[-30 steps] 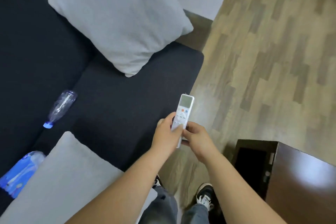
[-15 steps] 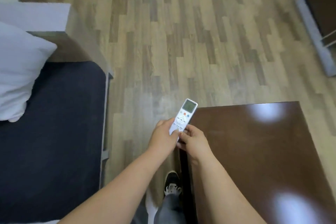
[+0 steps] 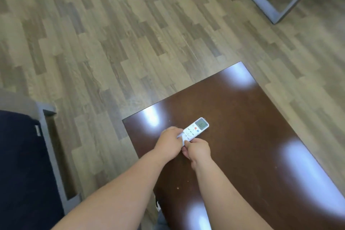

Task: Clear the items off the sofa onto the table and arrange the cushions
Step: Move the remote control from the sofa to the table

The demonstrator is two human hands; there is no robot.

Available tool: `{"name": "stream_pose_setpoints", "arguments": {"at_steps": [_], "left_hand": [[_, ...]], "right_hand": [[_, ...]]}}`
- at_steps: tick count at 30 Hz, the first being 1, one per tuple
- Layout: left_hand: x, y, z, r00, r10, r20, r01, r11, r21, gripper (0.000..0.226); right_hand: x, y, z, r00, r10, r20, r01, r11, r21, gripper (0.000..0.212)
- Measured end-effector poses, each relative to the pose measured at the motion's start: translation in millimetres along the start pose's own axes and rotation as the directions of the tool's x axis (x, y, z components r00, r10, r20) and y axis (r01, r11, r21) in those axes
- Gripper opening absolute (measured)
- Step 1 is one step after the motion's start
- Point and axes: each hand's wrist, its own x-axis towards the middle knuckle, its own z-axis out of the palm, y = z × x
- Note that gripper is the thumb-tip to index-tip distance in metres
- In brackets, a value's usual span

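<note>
— How far along are you?

— Early, I'd judge. The table (image 3: 261,117) shows nothing but the remote (image 3: 196,129) I'm carrying, and only a corner of the sofa (image 3: 18,155) is in view, so what's left there I can't tell; no cushions in sight.

— Where's the remote?

— Over the table's near left part, screen end pointing away. My left hand (image 3: 169,143) and right hand (image 3: 197,150) both pinch its near end. Whether it touches the top, I can't tell
</note>
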Motion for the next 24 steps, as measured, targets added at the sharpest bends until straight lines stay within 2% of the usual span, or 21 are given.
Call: {"name": "stream_pose_setpoints", "arguments": {"at_steps": [5,6,8,11,13,17,21,24], "left_hand": [[8,0,-7,0.999,0.040,0.010,-0.040,0.999,0.027,0.024],[28,2,14,0.998,0.032,0.054,-0.036,0.997,0.061,0.026],[32,2,13,0.998,0.044,0.051,-0.048,0.996,0.079,0.029],[37,-1,15,0.996,0.071,0.047,-0.078,0.983,0.169,0.021],[39,-4,15,0.995,0.085,0.047,-0.092,0.979,0.183,0.019],[36,-4,12,0.991,0.130,0.024,-0.132,0.983,0.130,0.038],[27,-10,8,0.995,0.096,-0.015,-0.094,0.992,0.079,0.027],[15,-23,-6,0.994,0.063,-0.086,-0.063,0.998,0.002,0.028]], "right_hand": [[4,-10,5,1.000,-0.003,-0.028,0.003,1.000,-0.003,0.014],[32,-2,-6,0.999,0.040,-0.034,-0.039,0.999,0.023,0.013],[41,-1,-7,0.998,0.051,-0.030,-0.052,0.999,-0.015,0.012],[46,2,-5,0.999,0.031,-0.043,-0.036,0.994,-0.107,0.011],[47,0,-6,0.998,0.050,-0.047,-0.053,0.995,-0.082,0.013],[36,-6,-10,0.994,0.090,-0.056,-0.094,0.993,-0.072,0.006],[25,-10,-9,0.995,0.078,-0.060,-0.084,0.991,-0.108,0.011],[9,-15,4,1.000,0.006,-0.026,-0.011,0.981,-0.195,0.009]]}}
